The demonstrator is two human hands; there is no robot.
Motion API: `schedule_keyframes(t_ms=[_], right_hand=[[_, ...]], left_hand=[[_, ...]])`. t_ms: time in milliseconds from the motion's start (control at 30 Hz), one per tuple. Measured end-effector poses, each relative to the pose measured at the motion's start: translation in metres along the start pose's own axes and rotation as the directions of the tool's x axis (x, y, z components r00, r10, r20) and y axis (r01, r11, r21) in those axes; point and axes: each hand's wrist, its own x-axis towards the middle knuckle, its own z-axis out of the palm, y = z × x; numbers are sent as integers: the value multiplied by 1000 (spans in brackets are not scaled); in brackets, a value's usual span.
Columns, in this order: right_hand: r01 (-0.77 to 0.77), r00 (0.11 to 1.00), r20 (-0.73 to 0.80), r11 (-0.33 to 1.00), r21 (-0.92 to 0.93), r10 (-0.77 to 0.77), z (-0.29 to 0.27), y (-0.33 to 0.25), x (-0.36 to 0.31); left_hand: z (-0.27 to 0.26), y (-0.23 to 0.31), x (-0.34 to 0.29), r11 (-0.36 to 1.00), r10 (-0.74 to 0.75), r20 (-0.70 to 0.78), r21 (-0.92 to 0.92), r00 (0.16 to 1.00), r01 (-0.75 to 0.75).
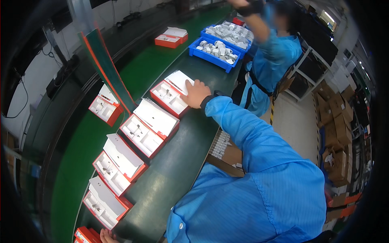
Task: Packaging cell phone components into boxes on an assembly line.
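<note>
My right hand reaches to the farthest open red-and-white box in the near row on the dark green bench. Its fingers are closed over the box's right end, the thumb by the white insert and the other fingers on the raised lid. At the lower left edge my left hand is partly cut off, its fingers closed at the end of a red box. Between my hands stand three more open boxes, a far one, a middle one and a near one, with white moulded inserts and lids folded back.
Blue trays, one nearer and one behind, hold many small white pieces. A co-worker in a blue smock sits beyond my right arm. More open boxes lie on the green belt, near an orange-edged upright panel. Cartons stand at right.
</note>
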Motion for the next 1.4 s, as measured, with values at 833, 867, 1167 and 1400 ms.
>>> schedule_keyframes(t_ms=[833,867,1167,1400], right_hand=[[683,700,-71,636,358,-711,-138,-316,-59],[627,740,-10,684,373,-673,-125,-348,-48],[268,932,180,932,246,-315,-6,-456,10],[246,947,167,952,181,-276,25,-483,12]], left_hand=[[16,-78,-33,749,519,129,408,845,-522],[17,-74,-35,728,532,138,430,835,-535],[20,-67,-30,706,540,165,444,825,-551],[16,-69,-35,716,525,161,449,836,-535]])
